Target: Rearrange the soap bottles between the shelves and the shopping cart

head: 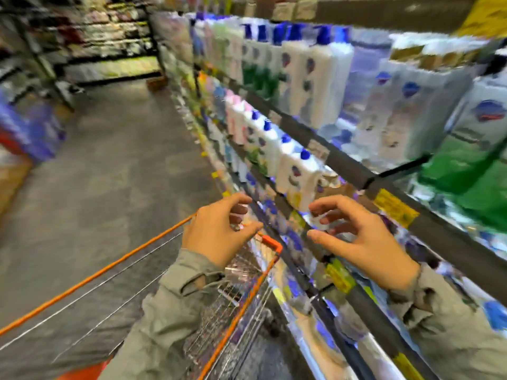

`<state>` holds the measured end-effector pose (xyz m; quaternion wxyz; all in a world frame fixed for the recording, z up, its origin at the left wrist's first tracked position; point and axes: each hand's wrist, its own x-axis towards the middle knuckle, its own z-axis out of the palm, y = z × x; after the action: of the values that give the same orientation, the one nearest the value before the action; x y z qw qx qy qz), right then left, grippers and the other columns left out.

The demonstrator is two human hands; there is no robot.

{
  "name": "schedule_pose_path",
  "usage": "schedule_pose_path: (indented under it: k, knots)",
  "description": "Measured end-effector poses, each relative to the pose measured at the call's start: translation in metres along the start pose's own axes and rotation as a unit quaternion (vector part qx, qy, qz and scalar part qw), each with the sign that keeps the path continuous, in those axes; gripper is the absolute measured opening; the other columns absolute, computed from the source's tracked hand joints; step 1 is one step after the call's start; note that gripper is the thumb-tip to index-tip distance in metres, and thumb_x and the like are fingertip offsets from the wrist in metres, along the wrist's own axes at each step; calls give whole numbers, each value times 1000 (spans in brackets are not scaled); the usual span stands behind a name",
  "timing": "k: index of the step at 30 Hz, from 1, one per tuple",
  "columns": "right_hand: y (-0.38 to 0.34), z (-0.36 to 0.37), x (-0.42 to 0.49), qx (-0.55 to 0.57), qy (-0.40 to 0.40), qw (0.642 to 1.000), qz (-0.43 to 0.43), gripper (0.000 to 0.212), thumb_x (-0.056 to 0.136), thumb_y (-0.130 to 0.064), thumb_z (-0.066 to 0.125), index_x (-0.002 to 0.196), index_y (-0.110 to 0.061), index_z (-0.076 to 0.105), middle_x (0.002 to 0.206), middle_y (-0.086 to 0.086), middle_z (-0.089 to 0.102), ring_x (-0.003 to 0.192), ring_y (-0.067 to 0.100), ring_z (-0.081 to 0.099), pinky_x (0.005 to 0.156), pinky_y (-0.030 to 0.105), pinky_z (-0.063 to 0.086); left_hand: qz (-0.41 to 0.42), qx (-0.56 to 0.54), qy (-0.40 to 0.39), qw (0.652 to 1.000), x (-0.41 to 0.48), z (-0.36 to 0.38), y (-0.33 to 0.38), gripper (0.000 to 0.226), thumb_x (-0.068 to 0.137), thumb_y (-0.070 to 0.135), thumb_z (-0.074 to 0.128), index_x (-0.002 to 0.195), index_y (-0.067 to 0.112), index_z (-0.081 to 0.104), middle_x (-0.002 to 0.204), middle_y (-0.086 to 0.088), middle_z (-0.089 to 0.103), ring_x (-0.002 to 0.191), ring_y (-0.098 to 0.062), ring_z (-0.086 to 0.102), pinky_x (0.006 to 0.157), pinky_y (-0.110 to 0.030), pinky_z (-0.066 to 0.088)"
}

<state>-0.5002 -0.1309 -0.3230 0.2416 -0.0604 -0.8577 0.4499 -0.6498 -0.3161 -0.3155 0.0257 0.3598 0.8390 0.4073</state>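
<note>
The view is blurred by motion. White soap bottles with blue caps [297, 171] stand in rows on the middle shelf, and taller ones [310, 75] on the shelf above. A wire shopping cart with an orange rim [270, 244] stands below my hands, against the shelving. My left hand [219, 229] hovers over the cart's far corner, fingers curled and apart, holding nothing. My right hand [356, 237] is in front of the lower shelf edge, fingers spread, also holding nothing. What lies inside the cart is too blurred to tell.
Shelving [384, 193] with yellow price tags runs along the right side. The grey aisle floor [109, 174] stretches to the left. Stacked blue and red goods [30, 133] stand at the far left, and more shelves [109, 42] close the aisle's far end.
</note>
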Motion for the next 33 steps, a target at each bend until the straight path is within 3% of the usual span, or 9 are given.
schedule_pose_path:
  k: [4, 6, 10, 14, 18, 24, 26, 30, 33]
  knots:
    - [11, 26, 31, 25, -70, 997, -18, 36, 72, -48, 71, 103, -32, 61, 102, -15, 59, 97, 6, 57, 81, 22, 47, -79, 52, 41, 995, -24, -27, -31, 33, 73, 33, 79, 99, 36, 60, 90, 12, 66, 82, -9, 66, 81, -35, 54]
    - [16, 40, 44, 46, -116, 992, -28, 32, 75, -39, 77, 102, -32, 62, 103, -15, 59, 98, 8, 57, 83, 26, 47, -124, 70, 69, 987, -40, -39, -44, 33, 73, 36, 79, 97, 40, 56, 91, 13, 66, 83, -8, 66, 80, -36, 53]
    - [25, 70, 59, 74, -225, 970, -50, 33, 78, -39, 68, 108, -29, 61, 107, -12, 61, 100, 12, 57, 85, 34, 46, -208, 95, 122, 966, -77, -50, -59, 34, 73, 36, 78, 102, 33, 60, 89, 16, 63, 84, -9, 64, 79, -35, 53]
    - [28, 102, 72, 98, -312, 942, -71, 42, 72, -55, 65, 110, -40, 56, 110, -14, 61, 100, 11, 58, 82, 24, 48, -276, 104, 162, 942, -111, -47, -73, 36, 73, 32, 80, 104, 27, 63, 87, 13, 65, 83, -13, 66, 79, -38, 54]
    - [33, 142, 76, 125, -370, 917, -80, 34, 71, -47, 68, 104, -45, 56, 107, -18, 62, 95, 8, 60, 84, 29, 51, -343, 110, 183, 915, -145, -35, -84, 39, 72, 36, 80, 107, 24, 65, 93, 7, 70, 86, -11, 67, 82, -35, 54]
    - [64, 194, 73, 132, -425, 894, -55, 33, 71, -48, 68, 102, -42, 59, 100, -13, 63, 90, 13, 61, 81, 34, 52, -416, 97, 160, 890, -178, -9, -120, 44, 71, 41, 77, 108, 22, 64, 92, 8, 68, 83, -7, 66, 81, -28, 53]
    - [78, 210, 71, 120, -440, 888, -49, 33, 71, -49, 67, 102, -44, 58, 100, -15, 63, 89, 11, 60, 81, 30, 52, -437, 93, 147, 882, -185, 3, -138, 43, 73, 37, 79, 109, 20, 65, 94, 5, 70, 83, -8, 66, 82, -28, 52]
    - [114, 248, 70, 99, -468, 878, -31, 32, 70, -50, 66, 100, -40, 59, 99, -20, 62, 88, 7, 60, 77, 16, 47, -466, 84, 93, 876, -191, 32, -181, 57, 65, 61, 59, 111, 28, 62, 102, 8, 70, 92, -16, 67, 83, -40, 54]
    - [137, 279, 66, 85, -497, 863, -21, 33, 76, -36, 76, 104, -32, 58, 99, -20, 62, 90, 4, 59, 77, 12, 46, -486, 83, 43, 869, -190, 48, -214, 47, 72, 53, 67, 112, 30, 60, 107, 10, 68, 96, -15, 66, 86, -42, 54]
